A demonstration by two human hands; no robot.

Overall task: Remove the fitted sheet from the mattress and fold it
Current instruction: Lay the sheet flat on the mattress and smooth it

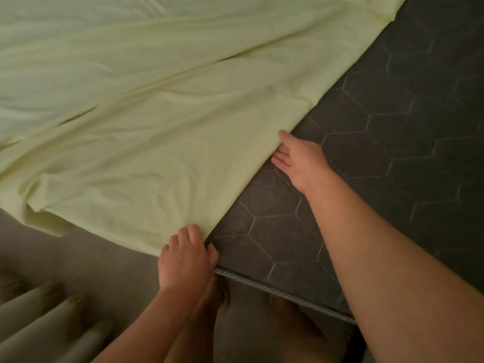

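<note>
Folding under way: pale yellow fitted sheet (157, 113) lies doubled across the bare mattress (379, 153). Left hand (186, 255) pinches its near edge; right hand (298, 158), fingers straight and loosely spread, slides beneath. Next likely needs both hands lifting together.

1. The fitted sheet (146, 106) is lying across the left and far part of the mattress (392, 153), leaving the right part bare.
2. The left hand (186, 258) is resting on the sheet's edge at the mattress's near border.
3. The right hand (301, 158) is touching the same edge farther along.
4. The floor (78, 258) is lying below the sheet's overhanging near-left corner.
</note>
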